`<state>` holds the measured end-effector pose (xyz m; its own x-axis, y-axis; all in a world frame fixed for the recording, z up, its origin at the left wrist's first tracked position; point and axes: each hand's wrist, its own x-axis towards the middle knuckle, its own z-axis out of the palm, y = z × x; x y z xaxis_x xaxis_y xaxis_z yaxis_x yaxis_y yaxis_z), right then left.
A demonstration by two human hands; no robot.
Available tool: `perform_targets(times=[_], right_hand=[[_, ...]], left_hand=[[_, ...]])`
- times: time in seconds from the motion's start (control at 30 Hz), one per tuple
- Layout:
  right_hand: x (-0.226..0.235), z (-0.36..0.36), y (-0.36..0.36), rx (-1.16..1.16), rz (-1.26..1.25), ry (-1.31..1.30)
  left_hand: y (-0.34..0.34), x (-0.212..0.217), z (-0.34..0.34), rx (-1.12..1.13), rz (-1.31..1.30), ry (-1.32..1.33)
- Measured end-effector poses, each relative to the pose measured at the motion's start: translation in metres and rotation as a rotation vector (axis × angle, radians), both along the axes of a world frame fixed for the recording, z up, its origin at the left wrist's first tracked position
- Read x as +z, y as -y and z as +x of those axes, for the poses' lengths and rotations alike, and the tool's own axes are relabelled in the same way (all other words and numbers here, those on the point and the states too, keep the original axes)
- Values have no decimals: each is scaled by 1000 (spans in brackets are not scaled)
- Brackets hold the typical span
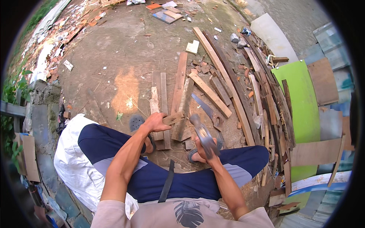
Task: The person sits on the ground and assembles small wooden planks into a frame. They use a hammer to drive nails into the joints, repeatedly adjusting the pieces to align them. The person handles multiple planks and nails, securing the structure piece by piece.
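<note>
My left hand [155, 122] is closed around one end of a short wood piece [175, 118], which points to the right. That piece lies across or just over the upper part of a thicker plank [184, 108]; whether they touch, I cannot tell. My right hand [200, 146] grips a hammer [206, 138], raised above my right foot. Its metal head is somewhat blurred and hides part of the hand. Beyond the hammer, a handsaw [205, 108] rests on the ground, its blade slanting away to the left. Narrow boards [164, 98] lie between my feet.
Long planks [224, 79] stretch away at the right, beside a heap of scrap wood [272, 102]. A green panel [300, 110] and metal sheets stand farther right. A stone wall [42, 114] borders the left. Tiles [167, 16] and rubble [72, 32] lie at the far side.
</note>
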<state>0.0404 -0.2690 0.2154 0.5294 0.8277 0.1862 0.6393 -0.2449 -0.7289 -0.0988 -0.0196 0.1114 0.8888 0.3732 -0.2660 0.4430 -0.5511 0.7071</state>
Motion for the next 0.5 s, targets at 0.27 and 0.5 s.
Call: perform_targets(times=[0.27,0.5], right_hand=[[-8,14,6,-219,-38,-216],[-33,8,15,96,-31,-84]], left_hand=[[7,-11,-5,-100,31,-111],[7,-8,-6,-94,-5,-58]])
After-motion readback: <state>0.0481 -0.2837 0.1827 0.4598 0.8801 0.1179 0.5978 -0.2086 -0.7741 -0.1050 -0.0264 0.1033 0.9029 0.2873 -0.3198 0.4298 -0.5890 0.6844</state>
